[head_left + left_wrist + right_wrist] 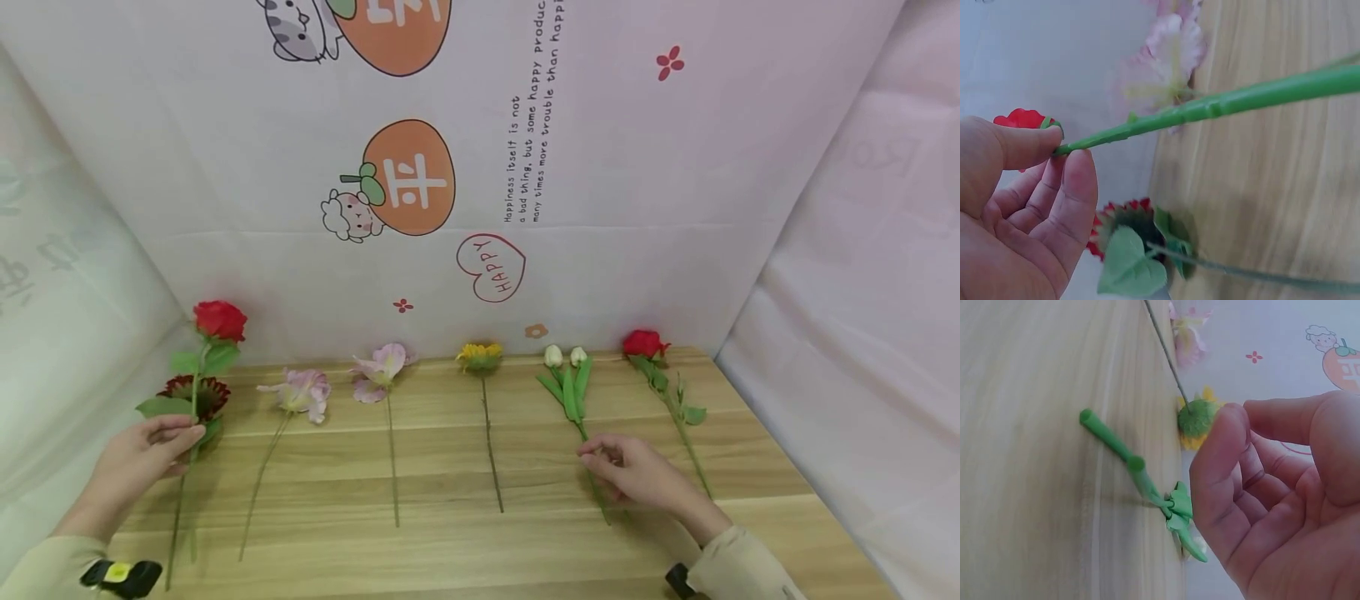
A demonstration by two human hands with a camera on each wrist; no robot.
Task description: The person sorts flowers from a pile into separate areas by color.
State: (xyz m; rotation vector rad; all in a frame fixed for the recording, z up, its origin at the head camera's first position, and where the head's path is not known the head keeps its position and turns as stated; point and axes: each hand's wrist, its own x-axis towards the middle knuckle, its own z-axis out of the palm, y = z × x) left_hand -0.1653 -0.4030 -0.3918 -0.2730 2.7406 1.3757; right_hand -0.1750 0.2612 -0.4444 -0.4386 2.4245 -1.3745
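Observation:
My left hand pinches the green stem of a red rose between thumb and fingertips, holding it up at the table's left side. In the left wrist view the rose's stem slants to the right from the fingertips. Below the rose, a dark red flower lies with its leaves. My right hand hovers by the stems of white tulips. From the right wrist, the tulip stems lie apart from my loosely curled fingers, and nothing shows between the thumb and index fingertips.
Two pale pink flowers and a yellow flower lie between my hands on the wooden table. Another red rose lies at the right. White printed cloth stands behind and at both sides.

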